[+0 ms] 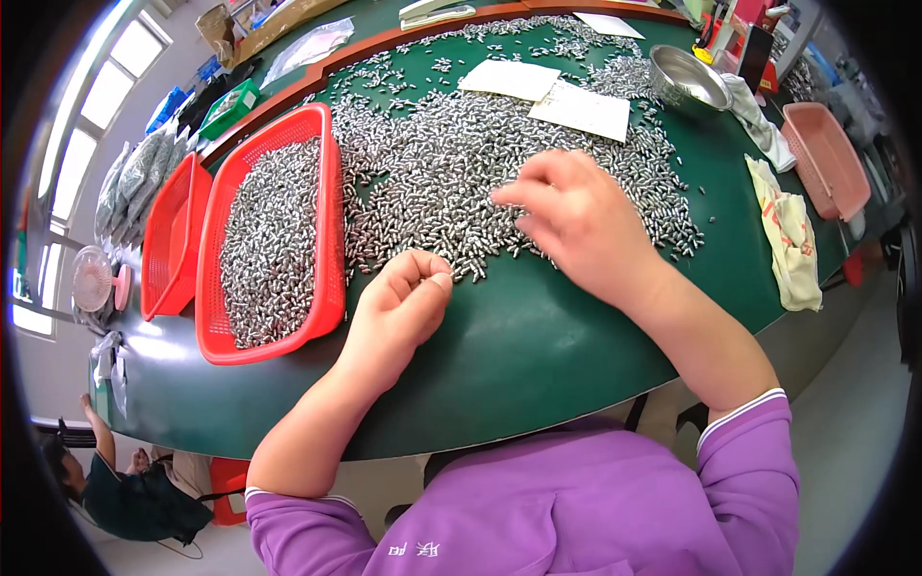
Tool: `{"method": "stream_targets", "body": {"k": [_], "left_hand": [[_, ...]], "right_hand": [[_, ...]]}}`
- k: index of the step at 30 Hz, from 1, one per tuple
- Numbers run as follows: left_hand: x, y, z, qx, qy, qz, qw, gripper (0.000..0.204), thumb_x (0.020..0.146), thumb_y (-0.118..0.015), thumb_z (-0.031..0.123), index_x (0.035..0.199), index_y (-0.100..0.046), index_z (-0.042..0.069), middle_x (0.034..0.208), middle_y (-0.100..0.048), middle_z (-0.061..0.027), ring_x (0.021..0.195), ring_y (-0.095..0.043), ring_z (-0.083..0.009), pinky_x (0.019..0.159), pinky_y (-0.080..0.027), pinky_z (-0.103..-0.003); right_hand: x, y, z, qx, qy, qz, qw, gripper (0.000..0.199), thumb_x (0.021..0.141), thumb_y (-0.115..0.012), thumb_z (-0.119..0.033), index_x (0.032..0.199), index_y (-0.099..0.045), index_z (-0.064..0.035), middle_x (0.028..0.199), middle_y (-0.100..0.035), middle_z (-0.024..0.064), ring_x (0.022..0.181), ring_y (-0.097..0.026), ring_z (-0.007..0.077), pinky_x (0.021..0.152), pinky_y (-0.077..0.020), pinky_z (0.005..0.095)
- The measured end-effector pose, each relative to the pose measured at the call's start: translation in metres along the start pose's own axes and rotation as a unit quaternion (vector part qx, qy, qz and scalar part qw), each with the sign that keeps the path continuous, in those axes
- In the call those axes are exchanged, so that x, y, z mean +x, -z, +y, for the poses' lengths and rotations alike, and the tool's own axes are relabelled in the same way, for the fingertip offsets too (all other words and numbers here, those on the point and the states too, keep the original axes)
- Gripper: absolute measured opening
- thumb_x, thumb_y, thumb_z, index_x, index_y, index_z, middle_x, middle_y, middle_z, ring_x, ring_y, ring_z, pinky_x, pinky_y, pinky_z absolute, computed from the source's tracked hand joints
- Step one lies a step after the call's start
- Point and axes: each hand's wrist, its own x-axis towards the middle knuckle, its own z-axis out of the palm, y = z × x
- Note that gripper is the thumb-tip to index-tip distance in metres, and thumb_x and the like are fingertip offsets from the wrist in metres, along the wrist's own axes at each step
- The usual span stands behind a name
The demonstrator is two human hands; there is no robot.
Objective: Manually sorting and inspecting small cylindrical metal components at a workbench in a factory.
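Head-worn left fisheye, facing downward; near, above the green table (538, 350)

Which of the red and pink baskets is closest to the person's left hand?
The large red basket heaped with small metal pieces: it sits beside the left hand. The other red basket lies farther left, and the pink basket is at the right.

Small metal pieces (432, 178) are silver-grey. Large basket (332, 226) is red, mesh-patterned. Tabletop (538, 336) is dark green. Paper sheets (581, 110) are off-white. Sleeve (749, 470) is purple, white-edged.
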Motion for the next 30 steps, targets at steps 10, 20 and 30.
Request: {"method": "stream_targets", "body": {"k": [10, 20, 30], "left_hand": [[0.003, 0.004, -0.004, -0.246, 0.081, -0.054, 0.964, 0.017, 0.099, -0.045, 0.021, 0.094, -0.050, 0.007, 0.074, -0.048, -0.0032, 0.051, -0.034, -0.0078, 0.044, -0.024, -0.022], [0.003, -0.002, -0.005, -0.233, 0.104, -0.089, 0.963, 0.013, 0.101, -0.045, 0.018, 0.102, -0.051, 0.006, 0.081, -0.052, -0.0032, 0.054, -0.037, -0.0069, 0.045, -0.027, -0.020], [0.002, 0.000, -0.009, -0.254, 0.099, -0.192, 0.943, 0.015, 0.096, -0.059, 0.016, 0.106, -0.051, 0.006, 0.086, -0.056, -0.0025, 0.060, -0.041, -0.0043, 0.050, -0.029, -0.019]], "right_hand": [[-0.006, -0.014, -0.013, 0.042, 0.099, -0.092, 0.990, 0.013, 0.075, -0.071, -0.013, 0.083, -0.062, -0.0118, 0.096, -0.056, 0.0032, 0.095, -0.056, 0.0246, 0.083, -0.0480, 0.0389], [-0.006, -0.010, -0.016, 0.149, 0.033, -0.121, 0.981, 0.014, 0.075, -0.074, -0.012, 0.086, -0.065, -0.0102, 0.096, -0.056, 0.0066, 0.095, -0.056, 0.0274, 0.085, -0.0455, 0.0398], [-0.003, -0.002, -0.023, 0.315, -0.002, -0.122, 0.941, 0.014, 0.083, -0.074, -0.013, 0.096, -0.071, -0.0120, 0.096, -0.057, 0.0032, 0.093, -0.057, 0.0192, 0.083, -0.0470, 0.0327]]}}
